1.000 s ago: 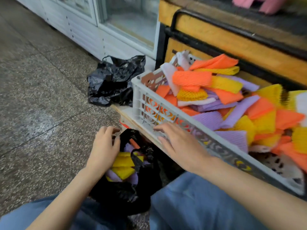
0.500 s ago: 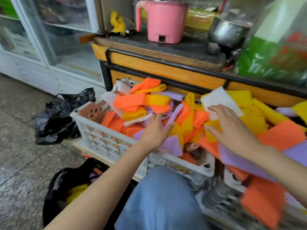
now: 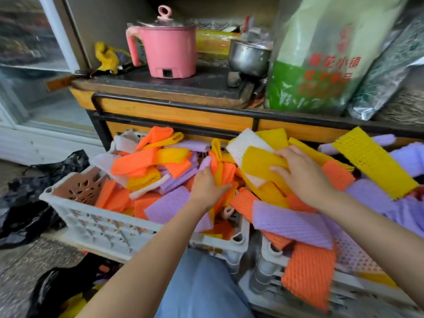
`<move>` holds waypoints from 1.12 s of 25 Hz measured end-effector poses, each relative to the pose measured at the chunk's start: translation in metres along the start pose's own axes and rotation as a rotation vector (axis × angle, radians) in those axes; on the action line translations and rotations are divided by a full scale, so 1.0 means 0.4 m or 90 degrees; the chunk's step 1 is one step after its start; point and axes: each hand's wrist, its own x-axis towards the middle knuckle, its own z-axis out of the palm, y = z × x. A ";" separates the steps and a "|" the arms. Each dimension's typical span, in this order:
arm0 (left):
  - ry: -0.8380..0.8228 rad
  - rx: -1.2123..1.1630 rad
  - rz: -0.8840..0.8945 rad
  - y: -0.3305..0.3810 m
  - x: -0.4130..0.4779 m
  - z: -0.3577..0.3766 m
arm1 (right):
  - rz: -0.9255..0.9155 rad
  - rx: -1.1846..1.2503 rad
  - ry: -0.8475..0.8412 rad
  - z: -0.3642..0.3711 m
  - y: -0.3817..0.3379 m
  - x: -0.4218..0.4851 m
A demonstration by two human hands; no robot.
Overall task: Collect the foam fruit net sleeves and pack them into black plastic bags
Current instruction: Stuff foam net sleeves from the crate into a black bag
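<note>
The only writing we find is on the green-and-white bag (image 3: 321, 60) on the shelf above and beyond our right hand (image 3: 302, 177): red Chinese characters in two rows, too blurred for us to read.

Our left hand (image 3: 208, 187) is closed, its fingers curled round a bunch of orange sleeves (image 3: 226, 171) standing on edge in the white basket (image 3: 91, 221). Our right hand is half closed: its thumb and fingers pinch a flat yellow sleeve (image 3: 259, 164), which lies over a white sleeve (image 3: 243, 143) just beyond the fingertips.

The foam net sleeves (image 3: 146, 161) are soft ribbed mesh strips in orange, yellow, purple and white, heaped to the left of the left hand and spilling right of the right hand, where a long yellow sleeve (image 3: 371, 161) shows its open lattice. A broad purple sleeve (image 3: 291, 223) lies under our right wrist, over the rim of a second crate (image 3: 270, 260). The basket is perforated plastic.

Below and left of our left arm, an open black plastic bag (image 3: 52, 292), glossy and crinkled, has yellow foam in it. Another black bag (image 3: 27, 203) lies crumpled on the speckled floor, left of the basket.

Beyond both hands, on the wooden shelf (image 3: 174, 115), stand a pink pot (image 3: 169, 49) with a glass lid and a dull steel pot (image 3: 249, 57).
</note>
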 end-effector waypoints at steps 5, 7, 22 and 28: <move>0.039 0.024 -0.010 -0.014 0.008 -0.035 | 0.068 0.006 -0.080 0.025 0.016 0.059; 0.069 0.028 -0.019 -0.025 0.004 -0.062 | 0.091 -0.049 -0.118 0.039 0.008 0.069; 0.206 -0.561 -0.019 0.072 -0.104 -0.252 | 0.100 0.506 -0.020 -0.059 -0.247 0.057; -0.105 -0.602 0.029 0.111 -0.220 -0.253 | 0.158 0.601 -0.115 -0.039 -0.261 0.010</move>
